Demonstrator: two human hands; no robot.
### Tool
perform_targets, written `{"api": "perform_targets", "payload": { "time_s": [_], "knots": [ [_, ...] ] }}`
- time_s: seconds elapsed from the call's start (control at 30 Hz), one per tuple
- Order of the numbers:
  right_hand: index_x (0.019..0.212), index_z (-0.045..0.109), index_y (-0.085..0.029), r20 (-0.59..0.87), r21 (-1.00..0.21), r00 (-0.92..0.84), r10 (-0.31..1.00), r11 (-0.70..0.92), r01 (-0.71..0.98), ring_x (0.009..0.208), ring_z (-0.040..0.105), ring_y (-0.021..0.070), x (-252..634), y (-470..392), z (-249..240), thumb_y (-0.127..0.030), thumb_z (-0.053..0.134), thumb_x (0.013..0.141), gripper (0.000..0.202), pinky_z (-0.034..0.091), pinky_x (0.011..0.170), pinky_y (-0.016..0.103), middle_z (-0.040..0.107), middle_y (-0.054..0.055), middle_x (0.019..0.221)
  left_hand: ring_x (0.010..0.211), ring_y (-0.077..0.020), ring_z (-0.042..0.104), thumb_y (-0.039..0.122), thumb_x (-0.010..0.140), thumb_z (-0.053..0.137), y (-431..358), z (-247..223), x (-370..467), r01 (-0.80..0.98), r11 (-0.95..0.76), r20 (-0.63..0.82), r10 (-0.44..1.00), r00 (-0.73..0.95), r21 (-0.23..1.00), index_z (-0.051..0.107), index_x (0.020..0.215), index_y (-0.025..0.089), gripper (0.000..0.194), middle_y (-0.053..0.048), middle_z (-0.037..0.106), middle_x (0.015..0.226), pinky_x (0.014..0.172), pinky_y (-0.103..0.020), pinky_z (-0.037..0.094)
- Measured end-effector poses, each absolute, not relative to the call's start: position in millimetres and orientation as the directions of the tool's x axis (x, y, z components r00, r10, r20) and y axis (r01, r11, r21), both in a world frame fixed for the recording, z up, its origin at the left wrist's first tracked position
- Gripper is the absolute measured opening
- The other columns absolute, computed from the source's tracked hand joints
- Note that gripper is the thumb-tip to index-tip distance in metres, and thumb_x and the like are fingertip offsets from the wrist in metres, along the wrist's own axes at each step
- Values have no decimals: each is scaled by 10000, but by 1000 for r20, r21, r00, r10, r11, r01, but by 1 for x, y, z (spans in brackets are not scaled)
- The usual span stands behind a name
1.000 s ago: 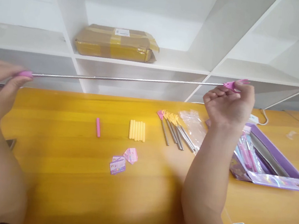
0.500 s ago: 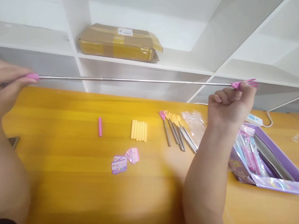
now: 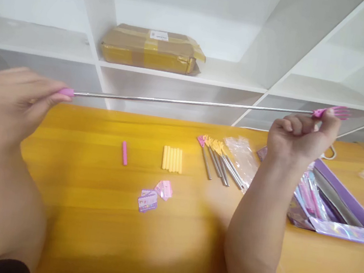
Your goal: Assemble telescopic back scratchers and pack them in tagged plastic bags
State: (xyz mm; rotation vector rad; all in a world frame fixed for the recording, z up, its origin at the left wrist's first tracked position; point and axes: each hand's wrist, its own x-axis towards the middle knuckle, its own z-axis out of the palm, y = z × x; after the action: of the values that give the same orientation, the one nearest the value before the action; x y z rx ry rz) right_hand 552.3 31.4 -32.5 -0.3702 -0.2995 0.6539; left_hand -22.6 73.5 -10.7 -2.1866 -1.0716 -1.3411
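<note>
A long, thin metal rod (image 3: 180,101) is stretched almost level above the table. My left hand (image 3: 12,102) is closed round its pink handle end. At the other end, my right hand (image 3: 300,136) pinches the pink claw-shaped head (image 3: 332,113), its fingers curled. Below, on the table, lie a single pink tube (image 3: 124,153), a row of several yellow tubes (image 3: 172,159) and some small pink and purple cards (image 3: 147,201). Several short metal rods with yellow claw heads (image 3: 217,147), and one with a pink head (image 3: 201,140), lie fanned right of the yellow tubes.
A clear plastic bag (image 3: 240,156) lies behind my right forearm. To its right stands an open purple box (image 3: 354,194) with wrapped items inside. A taped cardboard parcel (image 3: 150,49) rests on the white shelf (image 3: 232,73) behind the wooden table (image 3: 92,232).
The view has shifted slightly. Both hands appear farther right, my right hand more so, and the rod between them looks slightly longer.
</note>
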Motion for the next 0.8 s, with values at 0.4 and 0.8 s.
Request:
{"api": "perform_targets", "payload": {
  "time_s": [0.4, 0.8],
  "knots": [
    [674, 305, -251, 379, -779, 288, 879, 472, -413, 519, 160, 86, 294, 20, -56, -587, 793, 894, 632, 225, 493, 279, 173, -105, 601, 709, -132, 711, 283, 1067, 620, 35, -64, 141, 645, -759, 868, 377, 324, 89, 767, 1027, 242, 158, 7, 775, 835, 577, -280, 462],
    [663, 242, -249, 386, -802, 138, 912, 406, -439, 532, 118, 95, 301, 20, -55, -669, 735, 912, 694, 174, 512, 304, 109, -95, 610, 588, -111, 589, 259, 1022, 665, 34, -47, 118, 671, -741, 842, 352, 409, -16, 767, 1020, 249, 102, 20, 721, 755, 545, -281, 386]
  ]
}}
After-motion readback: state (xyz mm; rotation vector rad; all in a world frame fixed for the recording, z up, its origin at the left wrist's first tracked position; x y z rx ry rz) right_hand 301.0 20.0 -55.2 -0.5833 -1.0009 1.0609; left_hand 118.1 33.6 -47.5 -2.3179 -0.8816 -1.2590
